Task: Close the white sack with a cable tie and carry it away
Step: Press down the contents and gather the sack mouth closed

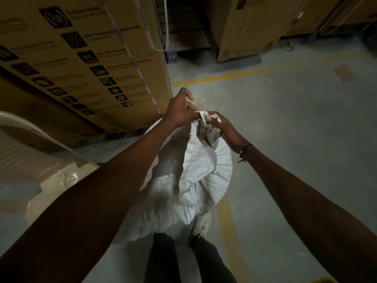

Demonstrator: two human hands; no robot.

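A full white sack stands on the floor in front of my feet, its cloth bunched upward into a twisted neck. My left hand grips the gathered neck from the left, index finger and thumb partly raised. From the right, my right hand pinches the same bunch of cloth at its top. Both hands touch each other over the neck. No cable tie shows clearly; a thin pale strand sticks out near the fingers, too small to identify.
A tall printed cardboard box stands close on the left, more boxes at the back. A white plastic appliance sits at the lower left. Yellow lines mark the grey concrete floor, open to the right.
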